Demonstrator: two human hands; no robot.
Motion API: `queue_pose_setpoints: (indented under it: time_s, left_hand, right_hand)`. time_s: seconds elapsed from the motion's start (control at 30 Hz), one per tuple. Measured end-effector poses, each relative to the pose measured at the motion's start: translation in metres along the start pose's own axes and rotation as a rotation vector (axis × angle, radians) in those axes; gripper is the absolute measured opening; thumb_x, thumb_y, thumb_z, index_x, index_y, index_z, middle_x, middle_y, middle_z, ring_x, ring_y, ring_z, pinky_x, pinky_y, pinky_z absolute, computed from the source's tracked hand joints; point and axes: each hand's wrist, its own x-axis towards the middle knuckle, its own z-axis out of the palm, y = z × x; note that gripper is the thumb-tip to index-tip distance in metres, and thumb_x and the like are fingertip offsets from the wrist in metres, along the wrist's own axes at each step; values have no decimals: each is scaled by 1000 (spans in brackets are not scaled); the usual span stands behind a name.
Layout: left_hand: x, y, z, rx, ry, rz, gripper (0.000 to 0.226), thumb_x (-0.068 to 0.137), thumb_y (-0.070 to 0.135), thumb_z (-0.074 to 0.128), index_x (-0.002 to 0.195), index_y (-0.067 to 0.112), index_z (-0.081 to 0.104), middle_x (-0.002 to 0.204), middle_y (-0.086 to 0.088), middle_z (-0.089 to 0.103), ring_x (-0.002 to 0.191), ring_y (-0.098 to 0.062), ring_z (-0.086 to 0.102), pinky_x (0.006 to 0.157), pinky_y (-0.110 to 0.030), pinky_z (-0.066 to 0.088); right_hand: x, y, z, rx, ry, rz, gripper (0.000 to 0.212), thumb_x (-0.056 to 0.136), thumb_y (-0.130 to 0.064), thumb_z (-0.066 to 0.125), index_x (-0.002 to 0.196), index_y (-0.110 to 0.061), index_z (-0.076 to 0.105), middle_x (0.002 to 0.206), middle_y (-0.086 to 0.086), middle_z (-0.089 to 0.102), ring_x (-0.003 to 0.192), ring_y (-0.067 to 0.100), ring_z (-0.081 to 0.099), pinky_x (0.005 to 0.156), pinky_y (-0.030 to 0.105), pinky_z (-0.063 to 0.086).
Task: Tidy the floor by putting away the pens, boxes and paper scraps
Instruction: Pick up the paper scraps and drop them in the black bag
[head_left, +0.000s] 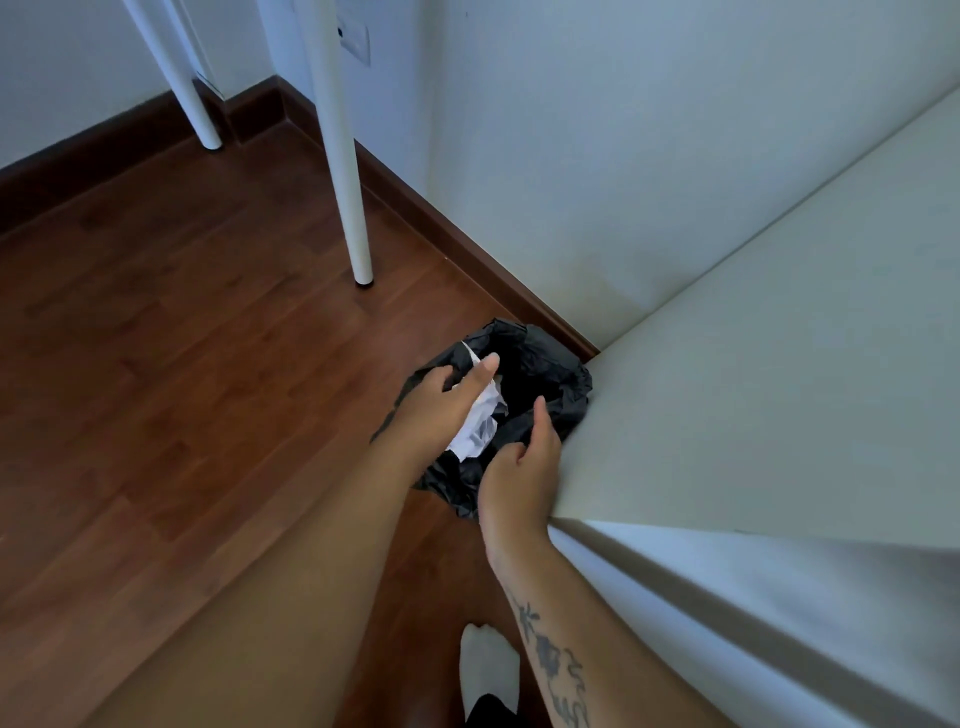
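A small bin lined with a black plastic bag (550, 364) stands on the wooden floor in the corner, against a pale cabinet. Crumpled white paper scraps (480, 426) lie inside it. My left hand (441, 405) hovers over the bin's left side, fingers spread and palm down just above the paper, gripping nothing. My right hand (522, 467) is at the bin's near right rim, one finger pointing up and the others loosely curled, with nothing visible in it. No pens or boxes are in view.
A pale cabinet (753, 389) fills the right side, touching the bin. Two white table legs (345, 171) stand on the floor behind, near the dark skirting board. My foot in a white sock (488, 665) is at the bottom.
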Motion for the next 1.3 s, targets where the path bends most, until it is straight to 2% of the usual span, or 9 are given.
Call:
queue_pose_setpoints:
  time_s: [0.13,0.2,0.3,0.5,0.7,0.8,0.97,1.17,1.3]
  left_hand:
    - [2,-9,-7,-171,-26,8,24,103,42,38,109,29,58,108,8,54,96,-13,54,96,-48,53]
    - [4,-21,-13,18,32,133,22,104,28,39,107,25,61,106,3,55,97,-17,55,94,-48,53]
    - [11,-53,-25,395,137,283,35,103,21,39,134,24,56,130,4,56,123,-19,48,101,-39,42]
    - [10,-100,-31,434,-42,216,45,106,25,38,150,34,36,162,15,18,151,-18,17,122,-46,19]
    - [14,-100,-29,615,-1,267,49,105,22,42,151,38,33,162,18,14,147,-26,24,116,-45,28]
    - [19,-105,-33,622,12,312,51,103,17,47,149,36,36,160,20,17,142,-26,33,109,-42,36]
    - [18,-109,-30,625,2,312,53,105,16,44,151,38,31,161,22,12,141,-29,35,106,-46,36]
    - [22,-112,-29,604,25,327,53,105,16,43,151,39,31,161,22,14,137,-26,41,99,-43,39]
    - [22,-113,-26,609,23,329,54,104,12,44,151,37,33,162,18,15,125,-34,49,95,-44,41]
  right_hand:
    - [7,9,7,-381,-106,-197,65,95,1,40,152,-27,26,161,3,20,150,27,10,121,39,14]
    - [11,16,12,-595,-171,-253,65,96,-6,42,153,-31,22,163,2,15,150,33,4,121,44,10]
    - [20,25,18,-823,-226,-315,60,99,-23,40,154,-33,18,164,0,11,150,35,-7,120,52,3]
    - [46,33,30,-1179,-349,-173,56,99,-42,27,150,-18,32,162,5,19,149,34,-13,117,59,-10]
    - [35,38,34,-1023,-75,-423,51,90,-27,59,138,-15,45,151,11,38,145,37,23,118,57,13]
    - [35,50,35,-995,-105,-542,58,88,-27,59,144,-22,42,150,6,43,143,36,30,116,56,19]
    - [47,65,39,-1010,-237,-333,46,99,-39,34,136,-20,55,141,6,54,142,32,33,118,52,-4]
    - [51,39,45,-765,16,-44,31,91,-28,55,114,-9,47,125,13,48,120,33,43,114,45,25]
    - [40,39,50,-777,170,-279,40,82,-27,64,118,-15,49,131,15,46,124,38,42,107,49,33]
